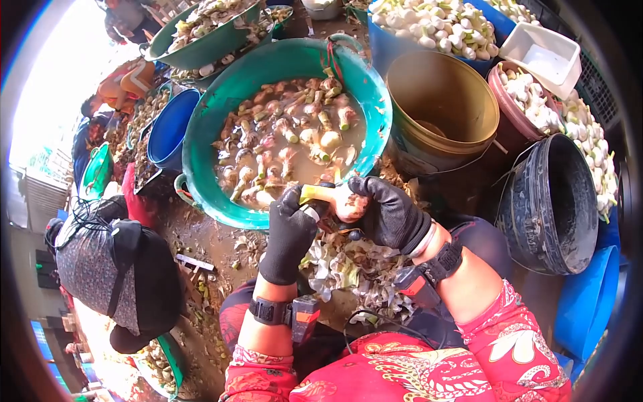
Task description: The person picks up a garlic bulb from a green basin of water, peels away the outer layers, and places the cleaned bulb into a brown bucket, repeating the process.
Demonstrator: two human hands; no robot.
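The green basin (201,134) of soaking bulbs sits just past the knees, with peelings (348,268) heaped on the lap. Both gloved hands are clenched on one bulb (345,203) held between them. The left hand (291,231) grips its stalk and the right hand (388,214) cups the fat end. I'd hold it over the heap and strip away from the fingers.
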